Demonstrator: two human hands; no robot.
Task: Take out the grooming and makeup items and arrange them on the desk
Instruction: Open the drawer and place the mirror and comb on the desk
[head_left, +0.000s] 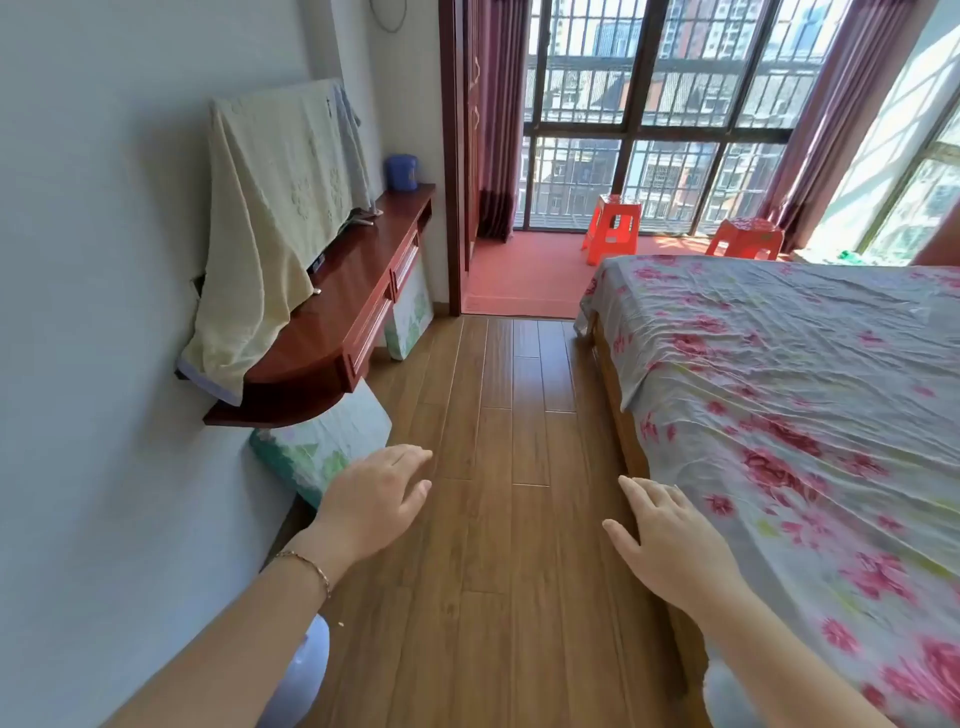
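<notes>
My left hand (371, 499) and my right hand (662, 535) are both stretched out in front of me over the wooden floor, fingers apart, palms down, holding nothing. A gold bracelet is on the left wrist. At the left wall hangs a reddish wooden desk shelf (343, 312) with drawers. On it stands a screen draped in a pale yellow cloth (270, 208), and at its far end a blue jar (401, 172). No grooming or makeup items show in this view.
A bed (789, 395) with a grey, pink-flowered sheet fills the right side. Flat green-patterned packages (322, 447) lean against the wall under the shelf. Two orange plastic stools (613, 228) stand on the red balcony floor before barred windows. A wooden floor strip (498, 467) runs between shelf and bed.
</notes>
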